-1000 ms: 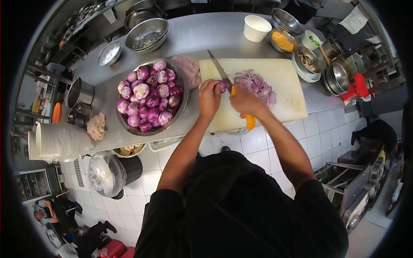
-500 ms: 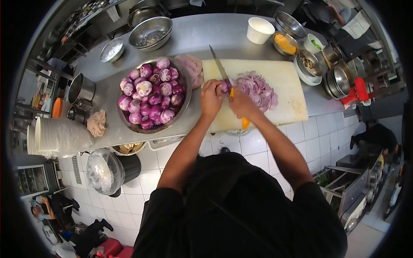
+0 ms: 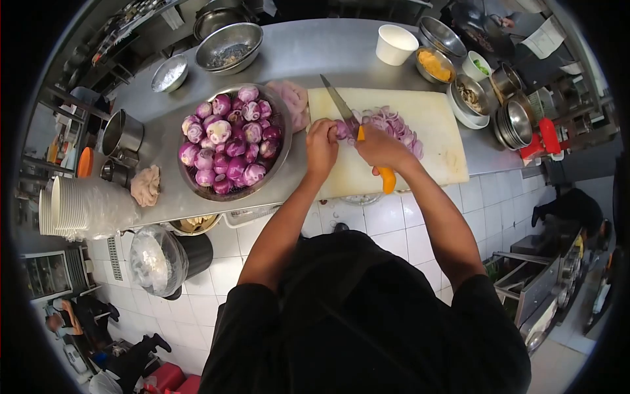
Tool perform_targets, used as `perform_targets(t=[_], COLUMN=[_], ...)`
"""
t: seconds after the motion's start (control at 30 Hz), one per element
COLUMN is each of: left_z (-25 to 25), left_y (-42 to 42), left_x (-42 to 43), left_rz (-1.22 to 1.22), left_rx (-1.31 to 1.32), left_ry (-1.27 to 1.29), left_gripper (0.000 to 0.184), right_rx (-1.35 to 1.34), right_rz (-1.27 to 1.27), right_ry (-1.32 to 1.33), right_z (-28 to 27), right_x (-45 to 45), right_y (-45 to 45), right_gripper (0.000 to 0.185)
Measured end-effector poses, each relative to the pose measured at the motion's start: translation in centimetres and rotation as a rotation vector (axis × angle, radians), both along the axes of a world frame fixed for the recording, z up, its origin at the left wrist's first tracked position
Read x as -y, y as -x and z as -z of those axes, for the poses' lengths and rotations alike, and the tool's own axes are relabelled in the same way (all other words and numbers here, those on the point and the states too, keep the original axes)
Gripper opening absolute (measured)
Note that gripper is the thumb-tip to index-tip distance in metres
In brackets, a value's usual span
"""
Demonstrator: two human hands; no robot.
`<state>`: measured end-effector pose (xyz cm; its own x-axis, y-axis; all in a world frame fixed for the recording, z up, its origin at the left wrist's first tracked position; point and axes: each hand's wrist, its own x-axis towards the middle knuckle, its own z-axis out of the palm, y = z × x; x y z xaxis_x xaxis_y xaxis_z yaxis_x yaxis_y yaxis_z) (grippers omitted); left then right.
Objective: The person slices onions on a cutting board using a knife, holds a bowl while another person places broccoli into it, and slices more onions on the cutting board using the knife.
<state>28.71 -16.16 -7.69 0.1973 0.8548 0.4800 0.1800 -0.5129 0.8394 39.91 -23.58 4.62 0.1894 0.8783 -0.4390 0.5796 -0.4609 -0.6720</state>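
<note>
My right hand (image 3: 380, 150) is closed round the yellow handle of a kitchen knife (image 3: 339, 98), whose blade slants up and left over the white cutting board (image 3: 433, 174). With closed fingers, my left hand (image 3: 322, 146) holds a red onion (image 3: 342, 130) on the board, just left of the blade. Right of the knife lies a pile of sliced onion (image 3: 397, 125), partly covered by my right hand. To the left, a wide metal bowl (image 3: 287, 144) is heaped with peeled red onions (image 3: 226, 141).
A pink cloth (image 3: 292, 102) lies between bowl and board. Metal bowls (image 3: 230, 49), a white tub (image 3: 396, 44) and a bowl of orange food (image 3: 434, 65) stand along the back. Stacked white containers (image 3: 65, 203) are at left. A lined bin (image 3: 197, 256) stands below; people are at lower left and right.
My right hand and the knife handle have shifted right and slightly down, with the blade now at a flatter slant. My left hand stays at the onion.
</note>
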Motion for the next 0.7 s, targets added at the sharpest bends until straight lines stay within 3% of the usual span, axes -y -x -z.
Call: perform_targets(t=[0.1, 0.13, 0.2, 0.27, 0.47, 0.6, 0.7], left_z=[0.3, 0.3, 0.2, 1.0, 0.5, 0.4, 0.3], left_y=[-0.1, -0.2, 0.0, 0.4, -0.1, 0.0, 0.1], left_x=[-0.1, -0.1, -0.2, 0.2, -0.4, -0.2, -0.2], left_rz=[-0.026, -0.026, -0.034, -0.036, -0.034, -0.058, -0.068], left_rx=[-0.021, -0.019, -0.036, -0.061, -0.022, -0.029, -0.06], left_ry=[0.009, 0.009, -0.021, -0.058, -0.099, -0.057, -0.096], left_gripper=[0.008, 0.008, 0.008, 0.009, 0.009, 0.009, 0.009], right_rx=[-0.015, 0.065, 0.148, 0.016, 0.034, 0.04, 0.025], right_rz=[0.084, 0.062, 0.031, 0.046, 0.04, 0.073, 0.101], right_ry=[0.044, -0.008, -0.067, -0.026, 0.102, 0.014, -0.016], right_z=[2.3, 5.4, 6.5, 4.4, -1.2, 4.4, 4.4], right_x=[-0.3, -0.2, -0.6, -0.4, -0.7, -0.2, 0.1], right_y=[0.7, 0.9, 0.6, -0.2, 0.6, 1.4, 1.3], right_gripper=[0.036, 0.036, 0.036, 0.033, 0.032, 0.033, 0.033])
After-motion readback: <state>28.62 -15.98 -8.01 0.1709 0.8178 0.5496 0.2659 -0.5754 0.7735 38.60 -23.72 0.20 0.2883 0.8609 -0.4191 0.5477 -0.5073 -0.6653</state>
